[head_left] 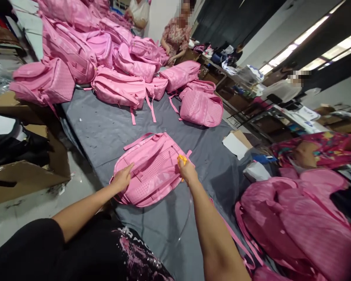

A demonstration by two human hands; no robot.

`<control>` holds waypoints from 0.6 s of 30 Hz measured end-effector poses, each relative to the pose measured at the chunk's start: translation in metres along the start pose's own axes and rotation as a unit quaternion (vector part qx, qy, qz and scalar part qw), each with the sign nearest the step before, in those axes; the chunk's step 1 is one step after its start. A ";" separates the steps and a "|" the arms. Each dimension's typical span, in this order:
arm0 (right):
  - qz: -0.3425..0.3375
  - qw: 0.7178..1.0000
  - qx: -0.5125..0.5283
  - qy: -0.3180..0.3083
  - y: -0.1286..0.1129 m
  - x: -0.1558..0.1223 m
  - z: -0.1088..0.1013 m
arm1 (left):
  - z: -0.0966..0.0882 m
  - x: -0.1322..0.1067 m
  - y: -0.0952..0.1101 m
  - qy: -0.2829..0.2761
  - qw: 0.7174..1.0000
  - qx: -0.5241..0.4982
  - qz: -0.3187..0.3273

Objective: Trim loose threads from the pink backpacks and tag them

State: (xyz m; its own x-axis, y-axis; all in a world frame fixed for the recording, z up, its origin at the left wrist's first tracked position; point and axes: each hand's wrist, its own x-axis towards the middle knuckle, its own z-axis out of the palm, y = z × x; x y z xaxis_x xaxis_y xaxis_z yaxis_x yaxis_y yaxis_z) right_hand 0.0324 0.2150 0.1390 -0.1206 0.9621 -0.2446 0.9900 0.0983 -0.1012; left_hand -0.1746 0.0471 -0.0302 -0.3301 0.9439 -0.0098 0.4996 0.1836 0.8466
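Note:
A pink backpack (152,168) lies back-side up on the grey table cover (105,128) in front of me. My left hand (122,177) rests on its near left edge with the fingers curled over the fabric. My right hand (187,169) is closed around a small yellow tool (182,159), held at the backpack's right side near a strap.
Several more pink backpacks (119,89) are piled across the far end of the table, and another heap (298,222) sits at the right. Cardboard boxes (26,171) stand on the left. Other people sit at the far end and at the right.

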 end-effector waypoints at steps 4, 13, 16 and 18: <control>-0.095 0.975 0.036 -0.198 -0.016 -0.028 0.019 | -0.025 0.015 -0.010 -0.035 0.925 -0.301 -0.228; -0.150 0.961 0.051 -0.226 -0.036 -0.044 -0.014 | -0.004 0.015 0.007 -0.025 0.978 -0.086 -0.187; -0.113 0.982 -0.033 -0.145 -0.033 -0.048 -0.023 | 0.012 0.002 0.017 -0.029 0.981 0.192 -0.008; -0.067 0.985 -0.080 -0.138 -0.023 -0.053 -0.027 | 0.015 -0.001 0.023 -0.066 0.966 0.247 0.038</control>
State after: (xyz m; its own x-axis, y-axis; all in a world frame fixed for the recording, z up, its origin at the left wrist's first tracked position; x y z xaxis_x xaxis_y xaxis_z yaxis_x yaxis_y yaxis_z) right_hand 0.0184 0.1683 0.1803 -0.2453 0.8344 -0.4935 0.9598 0.2805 -0.0028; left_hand -0.1511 0.0549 -0.0182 -0.1889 0.9806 -0.0522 0.8508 0.1900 0.4899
